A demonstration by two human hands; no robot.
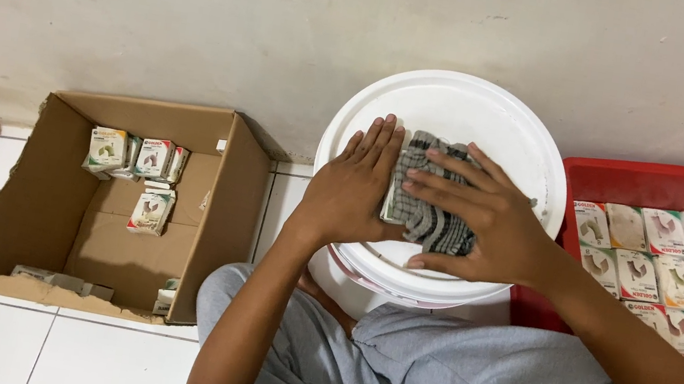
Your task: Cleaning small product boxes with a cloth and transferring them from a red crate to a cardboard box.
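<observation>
A small box wrapped in a grey checked cloth (431, 219) lies on the lid of a white bucket (462, 115) between my knees. My left hand (351, 189) rests flat against the left side of the bundle, fingers together and pointing away from me. Spread over the cloth from the right, my right hand (483, 213) presses it down with fingers apart. The box under the cloth is mostly hidden; only a pale edge shows at the left.
An open cardboard box (201, 225) on the left holds several small white product boxes (139, 157). A red tray (659, 185) on the right is filled with rows of the same small boxes. A pale wall runs behind; white floor tiles lie around.
</observation>
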